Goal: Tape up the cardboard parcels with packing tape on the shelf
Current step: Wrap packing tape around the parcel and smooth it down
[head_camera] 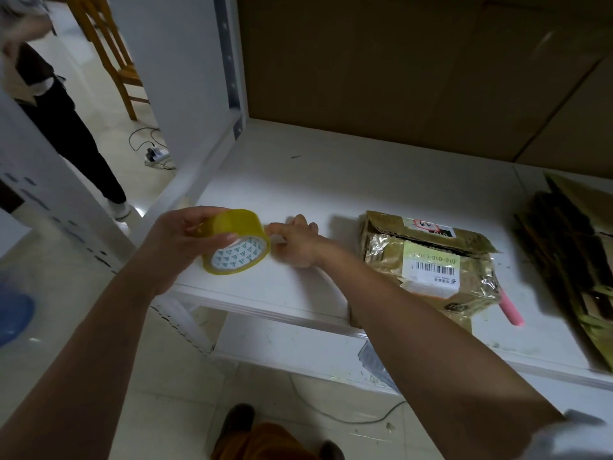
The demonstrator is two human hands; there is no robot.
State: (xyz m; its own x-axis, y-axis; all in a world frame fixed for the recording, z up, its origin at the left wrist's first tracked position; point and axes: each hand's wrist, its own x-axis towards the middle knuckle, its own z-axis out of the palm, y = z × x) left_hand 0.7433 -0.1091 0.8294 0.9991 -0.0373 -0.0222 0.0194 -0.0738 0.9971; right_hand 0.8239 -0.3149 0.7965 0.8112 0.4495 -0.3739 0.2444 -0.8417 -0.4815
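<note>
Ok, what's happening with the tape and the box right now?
Left hand grips tape roll; right hand pinches the tape's free end. Parcel on shelf, untouched. Pink marker beside it.

The white shelf board (331,180) showed scuffs and dark specks; a taped cardboard parcel (428,260) with a barcode label lay flat near its front edge; a pink marker-like stick (510,308) lay just beside the parcel's right side; a pile of flattened cardboard (570,260) occupied the right end.
</note>
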